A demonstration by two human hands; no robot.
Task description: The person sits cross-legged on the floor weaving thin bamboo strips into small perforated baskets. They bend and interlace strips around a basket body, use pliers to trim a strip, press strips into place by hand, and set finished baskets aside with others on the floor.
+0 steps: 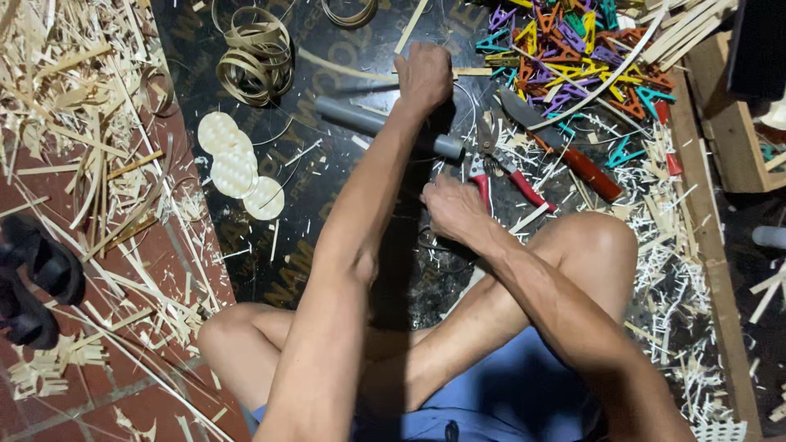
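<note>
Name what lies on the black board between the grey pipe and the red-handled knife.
In the head view, red-handled pruning shears lie between the grey pipe and the knife, amid pale shavings; the right hand rests beside the shears' handles.

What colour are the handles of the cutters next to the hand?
Red. The pruning shears have red handles, seen best in the head view, beside the right hand.

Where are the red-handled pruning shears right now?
In the head view the red-handled pruning shears lie on the dark board just right of centre, beside the right hand, between the grey pipe and the red-handled knife.
</note>
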